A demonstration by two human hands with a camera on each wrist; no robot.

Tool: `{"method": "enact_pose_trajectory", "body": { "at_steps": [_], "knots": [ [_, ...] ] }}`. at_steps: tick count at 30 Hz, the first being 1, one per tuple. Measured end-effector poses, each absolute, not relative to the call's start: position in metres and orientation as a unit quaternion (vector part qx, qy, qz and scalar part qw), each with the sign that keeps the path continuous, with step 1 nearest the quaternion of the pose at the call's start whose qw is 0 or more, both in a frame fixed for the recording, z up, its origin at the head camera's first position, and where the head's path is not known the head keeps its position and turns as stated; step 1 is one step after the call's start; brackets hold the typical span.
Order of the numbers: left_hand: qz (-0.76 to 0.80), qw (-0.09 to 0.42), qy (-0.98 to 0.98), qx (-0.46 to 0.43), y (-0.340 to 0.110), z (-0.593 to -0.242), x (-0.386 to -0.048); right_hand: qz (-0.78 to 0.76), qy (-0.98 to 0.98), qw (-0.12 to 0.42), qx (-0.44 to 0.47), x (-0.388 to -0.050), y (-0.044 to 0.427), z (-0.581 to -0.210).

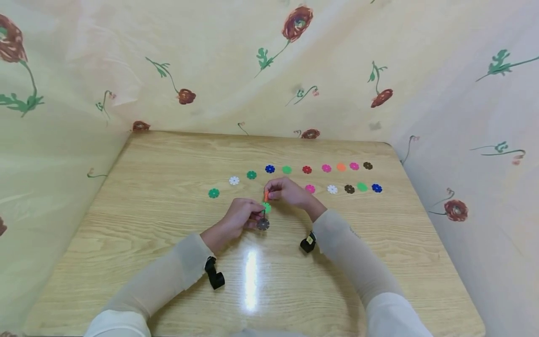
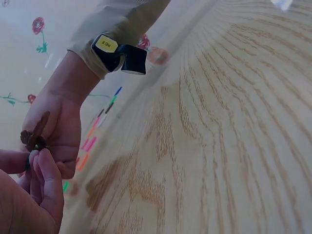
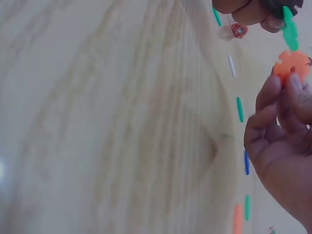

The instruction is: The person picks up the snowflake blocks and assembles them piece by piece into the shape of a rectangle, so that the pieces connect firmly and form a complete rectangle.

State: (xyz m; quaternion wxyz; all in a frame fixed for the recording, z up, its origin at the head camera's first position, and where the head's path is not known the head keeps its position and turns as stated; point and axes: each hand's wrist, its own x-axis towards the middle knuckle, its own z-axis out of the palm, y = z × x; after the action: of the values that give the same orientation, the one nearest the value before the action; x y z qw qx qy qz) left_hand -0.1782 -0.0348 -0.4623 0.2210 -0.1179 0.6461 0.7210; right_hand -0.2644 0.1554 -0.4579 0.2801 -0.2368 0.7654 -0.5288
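In the head view my left hand point(image 1: 243, 215) pinches a joined group of notched discs: a brown disc point(image 1: 263, 224) at the bottom and a light green disc point(image 1: 267, 207) above it. My right hand point(image 1: 290, 192) pinches an orange disc point(image 1: 266, 195) just above the green one. The right wrist view has the orange disc point(image 3: 291, 66) between thumb and finger, close under the edge of the green disc point(image 3: 290, 30); whether they touch I cannot tell. In the left wrist view, brown pieces point(image 2: 36, 134) stand up over the left fingertips.
Beyond the hands, two rows of flat notched discs lie on the wooden table point(image 1: 168, 164), among them a white disc point(image 1: 234, 180), a blue disc point(image 1: 270, 169), a red disc point(image 1: 307, 170) and a pink disc point(image 1: 309, 189). Flowered cloth point(image 1: 236, 56) hangs behind and at both sides.
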Motion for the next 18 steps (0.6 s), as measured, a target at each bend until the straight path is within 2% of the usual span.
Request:
{"method": "enact_pose_trajectory", "body": {
  "at_steps": [4, 9, 18],
  "knots": [
    [0.720, 0.221, 0.648, -0.117, -0.035, -0.459, -0.176, -0.552, 0.731, 0.314, -0.249, -0.262, 0.155, -0.462],
    [0.714, 0.222, 0.655, -0.106, -0.036, -0.456, -0.173, -0.568, 0.712, 0.326, -0.253, -0.259, 0.154, -0.464],
    [0.686, 0.185, 0.695, -0.113, -0.034, -0.453, -0.171, -0.584, 0.729, 0.294, -0.203, -0.255, 0.151, -0.472]
  ]
}}
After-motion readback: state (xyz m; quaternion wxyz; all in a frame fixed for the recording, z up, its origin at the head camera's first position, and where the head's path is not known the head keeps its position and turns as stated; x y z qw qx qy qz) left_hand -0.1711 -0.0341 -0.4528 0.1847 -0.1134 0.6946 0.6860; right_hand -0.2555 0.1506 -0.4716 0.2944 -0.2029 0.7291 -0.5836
